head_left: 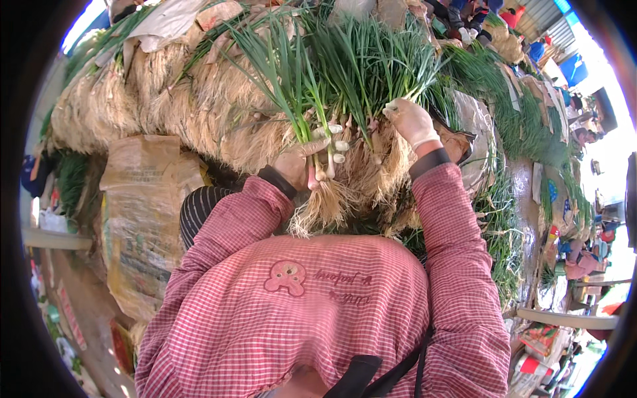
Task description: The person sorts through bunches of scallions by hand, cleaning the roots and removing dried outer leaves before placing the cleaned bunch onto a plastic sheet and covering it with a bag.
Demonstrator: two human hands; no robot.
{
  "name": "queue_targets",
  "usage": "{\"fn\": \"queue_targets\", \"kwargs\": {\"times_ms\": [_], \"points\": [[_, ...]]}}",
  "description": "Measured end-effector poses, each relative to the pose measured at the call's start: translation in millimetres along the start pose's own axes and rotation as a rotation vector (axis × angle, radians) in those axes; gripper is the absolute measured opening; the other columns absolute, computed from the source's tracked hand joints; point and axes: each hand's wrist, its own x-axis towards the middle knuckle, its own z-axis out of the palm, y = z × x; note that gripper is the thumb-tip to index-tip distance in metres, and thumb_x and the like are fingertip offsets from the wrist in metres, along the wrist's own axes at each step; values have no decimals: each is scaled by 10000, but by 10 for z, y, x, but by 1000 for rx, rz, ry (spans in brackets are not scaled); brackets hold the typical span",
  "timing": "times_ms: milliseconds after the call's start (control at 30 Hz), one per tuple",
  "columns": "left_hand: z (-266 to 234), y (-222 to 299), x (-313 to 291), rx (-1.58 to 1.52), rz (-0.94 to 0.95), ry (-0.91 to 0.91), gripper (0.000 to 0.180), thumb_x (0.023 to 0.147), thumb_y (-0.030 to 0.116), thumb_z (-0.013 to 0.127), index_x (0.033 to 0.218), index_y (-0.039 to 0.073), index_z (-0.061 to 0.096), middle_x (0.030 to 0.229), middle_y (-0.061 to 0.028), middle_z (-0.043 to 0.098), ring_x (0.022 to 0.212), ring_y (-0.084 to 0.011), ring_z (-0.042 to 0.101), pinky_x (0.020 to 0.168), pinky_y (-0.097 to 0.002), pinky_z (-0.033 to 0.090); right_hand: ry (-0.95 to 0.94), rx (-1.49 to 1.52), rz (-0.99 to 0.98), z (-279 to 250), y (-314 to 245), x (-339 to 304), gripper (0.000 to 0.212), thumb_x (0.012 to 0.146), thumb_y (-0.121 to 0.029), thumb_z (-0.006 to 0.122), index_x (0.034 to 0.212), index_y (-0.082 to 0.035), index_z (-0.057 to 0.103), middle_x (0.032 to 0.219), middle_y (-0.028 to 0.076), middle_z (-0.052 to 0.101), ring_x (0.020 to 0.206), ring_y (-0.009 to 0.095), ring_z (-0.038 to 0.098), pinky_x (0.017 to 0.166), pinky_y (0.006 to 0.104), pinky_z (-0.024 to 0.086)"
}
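My left hand point(292, 164), in a pale glove, is wrapped round a small bunch of green garlic point(312, 174). The bunch stands leaves up, with pinkish-white bulbs at the palm and straw-coloured roots point(323, 205) hanging below. My right hand point(410, 124), also gloved, is closed at the near edge of the heap, to the right of the bunch. Its fingers pinch a green garlic stalk point(418, 89) whose leaves lean away to the upper right. Between the hands, more green garlic point(358, 86) lies in the heap, roots toward me.
A long heap of matted, dry-looking roots point(152, 113) stretches to the left. A worn plastic sack point(142, 212) lies at my left. Another leafy green heap point(531, 126) runs along the right, with people point(584, 259) beyond it. Sheets of sacking point(162, 26) cover part of the heap.
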Motion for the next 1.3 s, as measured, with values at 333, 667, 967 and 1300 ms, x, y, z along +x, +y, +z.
{"fn": "queue_targets", "kwargs": {"times_ms": [333, 667, 967, 1300], "points": [[-284, -15, 29, -55, 82, 230, 425, 945, 215, 582, 1344, 121, 469, 753, 31, 409, 586, -69, 405, 400, -178, 347, -231, -377, 151, 471, -197, -99, 460, 915, -521, 484, 1237, -203, 560, 1002, 86, 660, 922, 237, 662, 786, 372, 548], [-187, 11, -72, 87, 122, 126, 493, 942, 165, 559, 1387, 64, 373, 1360, -118, 514, 1067, -175, 612, 647, -203, 536, -217, -348, -224, 746, -214, -195, 286, 926, -270, 533, 1154, -125, 625, 897, 93, 679, 854, 223, 652, 794, 312, 527], [-286, -224, -53, 336, -74, 275, 222, 912, 213, 629, 1051, 40, 643, 665, -21, 615, 435, -83, 501, 362, -215, 419, -104, 162, -366, 743, -932, -1605, 152, 923, -230, 524, 928, -90, 581, 708, 107, 635, 678, 311, 654, 591, 410, 519], [-284, -186, -286, -84, 200, -55, 403, 936, 184, 583, 1316, 112, 468, 859, -4, 554, 658, -87, 545, 470, -215, 497, -13, -70, -26, 714, -245, -1055, 257, 895, -248, 561, 1030, -49, 653, 879, 151, 693, 759, 302, 688, 659, 371, 553]]}}
